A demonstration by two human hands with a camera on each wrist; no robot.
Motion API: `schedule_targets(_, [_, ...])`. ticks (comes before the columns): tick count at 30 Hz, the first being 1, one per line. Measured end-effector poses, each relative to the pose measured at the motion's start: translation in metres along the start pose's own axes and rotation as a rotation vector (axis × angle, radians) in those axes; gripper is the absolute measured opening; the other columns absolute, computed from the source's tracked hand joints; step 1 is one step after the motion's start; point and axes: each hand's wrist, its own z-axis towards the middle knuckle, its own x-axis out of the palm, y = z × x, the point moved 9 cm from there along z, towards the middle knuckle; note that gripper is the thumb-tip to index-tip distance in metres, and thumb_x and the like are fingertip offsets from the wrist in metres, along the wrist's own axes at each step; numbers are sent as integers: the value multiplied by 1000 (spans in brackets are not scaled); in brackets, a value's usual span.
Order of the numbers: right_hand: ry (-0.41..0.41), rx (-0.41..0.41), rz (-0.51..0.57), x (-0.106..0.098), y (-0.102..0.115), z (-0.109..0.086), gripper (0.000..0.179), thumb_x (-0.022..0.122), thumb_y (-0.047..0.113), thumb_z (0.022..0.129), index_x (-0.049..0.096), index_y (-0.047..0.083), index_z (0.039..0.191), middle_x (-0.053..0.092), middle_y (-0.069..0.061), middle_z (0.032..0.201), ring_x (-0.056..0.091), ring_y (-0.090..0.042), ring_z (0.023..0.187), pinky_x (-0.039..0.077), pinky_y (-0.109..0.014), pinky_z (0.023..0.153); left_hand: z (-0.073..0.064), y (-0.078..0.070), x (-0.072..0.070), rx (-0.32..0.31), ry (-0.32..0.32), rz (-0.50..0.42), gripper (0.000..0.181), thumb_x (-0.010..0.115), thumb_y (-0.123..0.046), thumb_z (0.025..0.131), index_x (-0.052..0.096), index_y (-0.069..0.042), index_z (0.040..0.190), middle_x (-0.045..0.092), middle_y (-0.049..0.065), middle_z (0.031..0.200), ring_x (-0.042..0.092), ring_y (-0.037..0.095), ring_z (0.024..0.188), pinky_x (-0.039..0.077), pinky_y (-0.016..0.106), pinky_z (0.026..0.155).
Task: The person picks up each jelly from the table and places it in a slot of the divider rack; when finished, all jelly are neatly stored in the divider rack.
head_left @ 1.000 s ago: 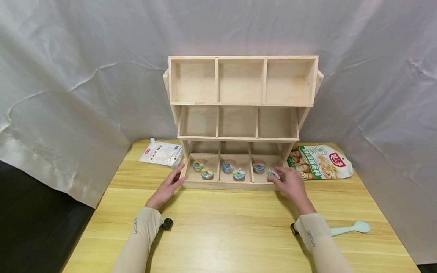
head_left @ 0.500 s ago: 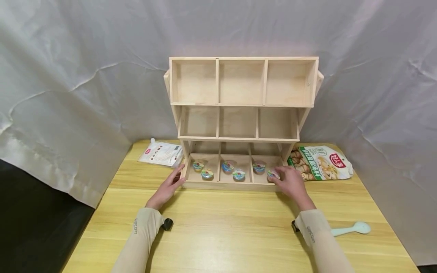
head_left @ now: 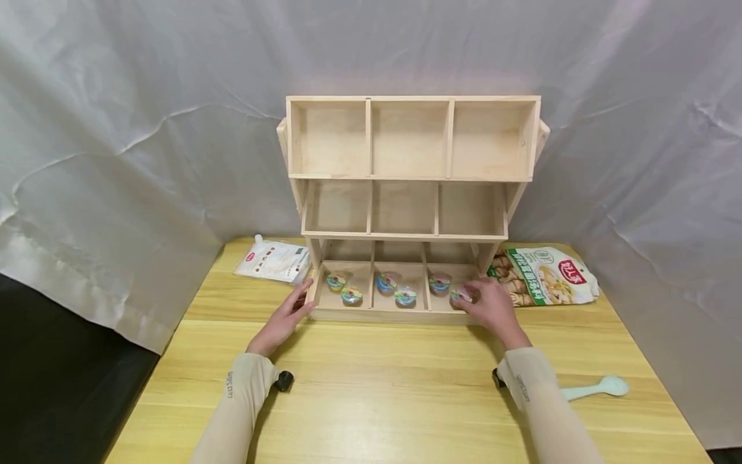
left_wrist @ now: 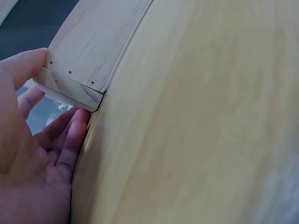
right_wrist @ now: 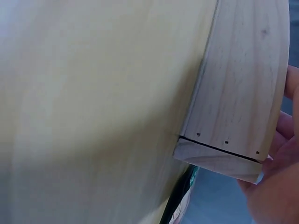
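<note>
A three-tier wooden display rack point(head_left: 406, 316) stands on the table, each tier split into three compartments. Small jelly cups with printed film lids sit in pairs along the bottom tier: a left cup point(head_left: 351, 296), a middle cup point(head_left: 405, 297) and a right cup point(head_left: 438, 283) are among them. My right hand point(head_left: 493, 309) pinches the front jelly cup point(head_left: 460, 296) in the right compartment; its fingertips are partly hidden behind the front board in the right wrist view. With thumb and fingers, my left hand point(left_wrist: 28, 140) holds the rack's front left corner point(left_wrist: 70, 88).
A white printed pouch point(head_left: 275, 261) with a spout lies left of the rack. On the right lies a green and white food packet point(head_left: 545, 276) with a mushroom picture. A pale spoon point(head_left: 603, 386) rests near my right sleeve. Grey curtains point(head_left: 174, 77) surround the table.
My right hand has shifted slightly left with the front jelly cup of the right compartment. My left hand stays at the rack's corner.
</note>
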Motion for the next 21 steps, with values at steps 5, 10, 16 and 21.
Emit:
schedule_targets(5, [18, 26, 38, 2, -2, 2, 57, 84, 38, 86, 70, 1, 129, 65, -27, 134, 44, -53, 136, 23, -70, 117, 4, 10, -2, 8, -8, 22, 63, 53, -30, 110, 25, -29, 166, 34, 24, 163, 33, 44, 150, 23, 65, 123])
schedule_targets(10, [-9, 38, 63, 4, -5, 2, 57, 85, 33, 86, 68, 2, 132, 63, -30, 135, 47, -53, 132, 33, -69, 112, 4, 11, -3, 7, -11, 29, 62, 54, -33, 109, 26, -33, 165, 35, 21, 163, 34, 42, 150, 25, 63, 123])
schedule_targets(16, [-43, 14, 62, 4, -6, 2, 56, 85, 29, 86, 68, 0, 132, 63, -31, 133, 47, -53, 133, 36, -69, 111, 5, 12, -4, 6, -14, 32, 63, 54, -36, 109, 26, -36, 165, 35, 20, 164, 34, 41, 150, 25, 62, 123])
schedule_targets(21, [-44, 12, 93, 6, -7, 1, 56, 83, 28, 88, 67, -1, 133, 62, -31, 134, 46, -53, 133, 37, -69, 110, 5, 13, -3, 0, -15, 38, 63, 54, -39, 108, 25, -37, 165, 34, 19, 164, 34, 41, 151, 25, 62, 123])
